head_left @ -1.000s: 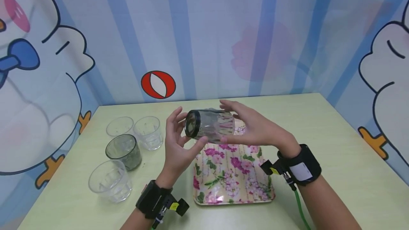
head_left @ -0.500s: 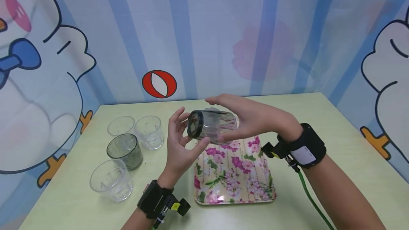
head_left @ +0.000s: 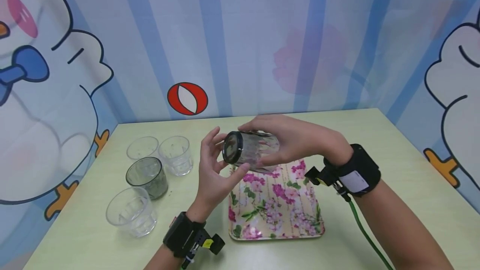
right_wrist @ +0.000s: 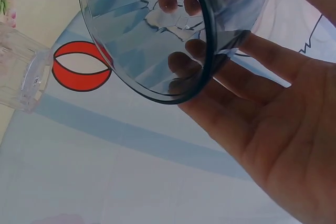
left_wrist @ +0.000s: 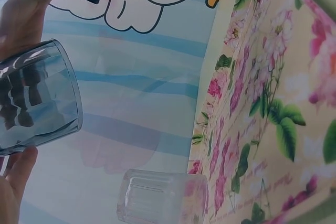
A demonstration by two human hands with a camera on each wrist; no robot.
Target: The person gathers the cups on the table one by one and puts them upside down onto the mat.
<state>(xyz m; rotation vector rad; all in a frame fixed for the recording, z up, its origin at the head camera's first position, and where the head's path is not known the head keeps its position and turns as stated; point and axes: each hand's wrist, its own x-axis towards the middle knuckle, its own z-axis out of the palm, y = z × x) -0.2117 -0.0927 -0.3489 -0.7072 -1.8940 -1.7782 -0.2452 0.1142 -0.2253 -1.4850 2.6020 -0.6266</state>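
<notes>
Between my hands a grey-tinted drinking glass (head_left: 251, 151) lies on its side in the air, above the far part of a floral tray (head_left: 275, 216). Its dark base faces left. My left hand (head_left: 215, 174) holds the base end, thumb below and fingers behind. From the right, my right hand (head_left: 296, 138) grips the rim end, with the thumb on the near side. The left wrist view shows the tinted glass (left_wrist: 42, 98) with its mouth facing right. A clear glass (left_wrist: 157, 198) stands on the tray there; in the head view the held glass mostly hides it.
Left of the tray, upright on the pale table (head_left: 375, 157), are a tinted glass (head_left: 148, 180) and clear glasses: one in front (head_left: 131, 213), one behind (head_left: 176, 157) and another at the back left (head_left: 141, 148). A printed curtain (head_left: 247, 45) hangs behind.
My right hand has slid over the rim end and now wraps further round the glass from above. The held glass has shifted slightly right, its base turned more towards me.
</notes>
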